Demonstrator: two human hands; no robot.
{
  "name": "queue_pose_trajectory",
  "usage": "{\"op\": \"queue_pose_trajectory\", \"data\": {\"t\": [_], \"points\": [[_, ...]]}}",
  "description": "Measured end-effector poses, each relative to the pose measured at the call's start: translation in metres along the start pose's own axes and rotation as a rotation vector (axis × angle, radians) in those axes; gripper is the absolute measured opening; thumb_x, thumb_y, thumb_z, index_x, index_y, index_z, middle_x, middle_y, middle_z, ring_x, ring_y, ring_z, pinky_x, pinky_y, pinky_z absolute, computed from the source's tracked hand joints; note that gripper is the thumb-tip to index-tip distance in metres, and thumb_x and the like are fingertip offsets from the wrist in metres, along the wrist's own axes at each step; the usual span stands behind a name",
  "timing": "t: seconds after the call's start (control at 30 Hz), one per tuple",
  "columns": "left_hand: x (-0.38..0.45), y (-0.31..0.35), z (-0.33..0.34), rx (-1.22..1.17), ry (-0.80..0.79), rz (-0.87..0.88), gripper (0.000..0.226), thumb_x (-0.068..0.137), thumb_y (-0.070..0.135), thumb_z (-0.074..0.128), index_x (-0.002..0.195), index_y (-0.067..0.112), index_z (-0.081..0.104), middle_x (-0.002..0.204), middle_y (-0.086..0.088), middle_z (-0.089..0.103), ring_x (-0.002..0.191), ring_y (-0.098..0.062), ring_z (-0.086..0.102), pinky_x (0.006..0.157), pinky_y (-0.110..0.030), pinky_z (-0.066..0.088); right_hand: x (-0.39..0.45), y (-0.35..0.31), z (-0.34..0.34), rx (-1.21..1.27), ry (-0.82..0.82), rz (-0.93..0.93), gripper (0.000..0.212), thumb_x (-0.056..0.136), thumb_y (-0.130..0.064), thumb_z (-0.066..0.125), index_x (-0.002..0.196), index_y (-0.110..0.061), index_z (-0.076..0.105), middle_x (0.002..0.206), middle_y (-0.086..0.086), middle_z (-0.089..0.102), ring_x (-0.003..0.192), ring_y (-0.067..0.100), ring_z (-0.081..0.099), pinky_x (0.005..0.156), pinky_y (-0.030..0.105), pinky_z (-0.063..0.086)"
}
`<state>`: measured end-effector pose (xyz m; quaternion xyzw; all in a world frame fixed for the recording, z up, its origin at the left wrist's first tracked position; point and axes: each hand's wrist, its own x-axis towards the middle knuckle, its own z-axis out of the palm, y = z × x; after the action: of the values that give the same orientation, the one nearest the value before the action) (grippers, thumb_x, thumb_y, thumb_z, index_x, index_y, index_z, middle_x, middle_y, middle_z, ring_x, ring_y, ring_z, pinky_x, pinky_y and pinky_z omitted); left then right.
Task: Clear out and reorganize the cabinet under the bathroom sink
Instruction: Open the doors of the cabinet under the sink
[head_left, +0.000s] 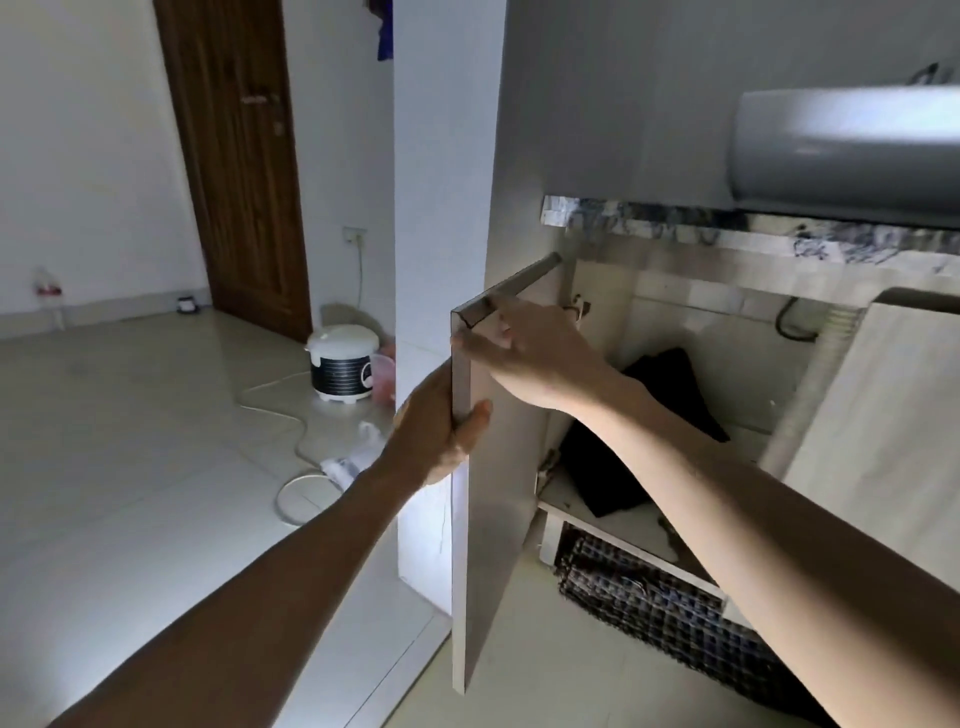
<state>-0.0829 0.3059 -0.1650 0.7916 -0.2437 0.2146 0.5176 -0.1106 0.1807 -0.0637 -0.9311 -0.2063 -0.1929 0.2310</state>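
The left cabinet door (485, 467) is held open, its near edge gripped by the left hand (441, 431) and its top corner by the right hand (524, 353). Black cloth (649, 431) remains inside the cabinet; clearing seems barely begun.

The cabinet shelf (618, 519) was pale, and a black cloth (613, 467) lay crumpled on it, reaching toward twelve o'clock. Below the shelf, a dark checked mat (670, 608) lay on the pale tiled floor (130, 457). At nine o'clock of the cabinet, a white rice cooker (344, 362) stood on the floor beside a pink container (383, 378). A white cord (291, 431) looped over the tiles at six o'clock of the cooker, near a white power strip (345, 465).
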Motion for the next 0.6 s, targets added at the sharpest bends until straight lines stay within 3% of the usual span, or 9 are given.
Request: {"op": "queue_pose_trajectory", "data": {"t": [0.03, 0.1, 0.13, 0.2, 0.3, 0.4, 0.5, 0.6], "points": [[-0.001, 0.0, -0.008, 0.059, 0.022, 0.002, 0.017, 0.088, 0.015, 0.055, 0.105, 0.013, 0.052, 0.061, 0.009, 0.045, 0.051, 0.0, 0.05, 0.048, -0.01, 0.035, 0.001, -0.003, 0.003, -0.003, -0.007, -0.014, 0.046, 0.089, -0.056, 0.047, 0.116, -0.019, 0.055, 0.095, 0.003, 0.066, 0.09, 0.019, 0.061, 0.075, 0.033, 0.05], [-0.002, -0.007, -0.019, 0.194, 0.09, 0.034, 0.031, 0.085, 0.039, 0.049, 0.101, 0.012, 0.054, 0.061, 0.012, 0.045, 0.053, -0.003, 0.048, 0.051, -0.008, 0.033, 0.003, -0.009, 0.007, -0.009, -0.02, -0.05, 0.049, 0.093, -0.05, 0.047, 0.125, -0.014, 0.049, 0.081, 0.001, 0.06, 0.08, 0.019, 0.058, 0.067, 0.029, 0.043], [-0.003, -0.012, -0.023, 0.236, 0.131, 0.032, 0.038, 0.084, 0.046, 0.047, 0.1, 0.013, 0.055, 0.06, 0.014, 0.044, 0.054, -0.002, 0.048, 0.051, -0.008, 0.032, 0.005, -0.011, 0.009, -0.004, -0.035, -0.059, 0.05, 0.094, -0.046, 0.048, 0.132, -0.012, 0.046, 0.085, 0.003, 0.061, 0.085, 0.021, 0.058, 0.07, 0.027, 0.04], [-0.001, -0.021, -0.028, 0.239, 0.222, -0.026, 0.039, 0.084, 0.045, 0.05, 0.102, 0.011, 0.057, 0.06, 0.016, 0.046, 0.054, 0.001, 0.05, 0.051, -0.005, 0.035, 0.008, -0.01, 0.012, 0.013, -0.088, -0.043, 0.057, 0.096, -0.041, 0.047, 0.142, -0.01, 0.034, 0.108, 0.011, 0.063, 0.108, 0.026, 0.056, 0.08, 0.024, 0.037], [0.0, -0.017, -0.028, 0.233, 0.279, -0.057, 0.045, 0.087, 0.037, 0.054, 0.117, 0.004, 0.055, 0.073, 0.005, 0.057, 0.06, 0.004, 0.052, 0.054, 0.002, 0.037, 0.011, -0.002, 0.014, 0.013, -0.167, 0.009, 0.062, 0.098, -0.039, 0.045, 0.147, -0.009, 0.024, 0.103, 0.01, 0.06, 0.113, 0.027, 0.053, 0.08, 0.021, 0.034], [-0.001, -0.013, -0.022, 0.213, 0.328, -0.1, 0.052, 0.088, 0.036, 0.059, 0.129, 0.005, 0.048, 0.085, -0.004, 0.064, 0.066, -0.014, 0.061, 0.058, -0.003, 0.038, 0.012, 0.008, 0.013, -0.002, -0.231, 0.047, 0.066, 0.099, -0.038, 0.042, 0.152, -0.013, 0.011, 0.147, 0.015, 0.041, 0.135, 0.027, 0.04, 0.101, 0.025, 0.033], [0.001, -0.005, -0.018, 0.225, 0.405, -0.126, 0.067, 0.087, 0.033, 0.063, 0.141, 0.006, 0.033, 0.115, -0.013, 0.066, 0.093, -0.029, 0.067, 0.078, -0.024, 0.05, 0.011, 0.018, 0.013, -0.023, -0.254, 0.066, 0.066, 0.099, -0.037, 0.041, 0.152, -0.015, 0.008, 0.155, 0.011, 0.028, 0.141, 0.024, 0.032, 0.11, 0.027, 0.026], [0.01, 0.01, -0.016, 0.3, 0.494, -0.129, 0.082, 0.084, 0.033, 0.064, 0.148, 0.01, 0.019, 0.149, -0.016, 0.037, 0.129, -0.037, 0.047, 0.097, -0.053, 0.048, 0.01, 0.03, 0.011, -0.027, -0.241, 0.088, 0.066, 0.1, -0.037, 0.04, 0.152, -0.016, 0.007, 0.158, 0.007, 0.021, 0.142, 0.021, 0.029, 0.112, 0.027, 0.024]]}}
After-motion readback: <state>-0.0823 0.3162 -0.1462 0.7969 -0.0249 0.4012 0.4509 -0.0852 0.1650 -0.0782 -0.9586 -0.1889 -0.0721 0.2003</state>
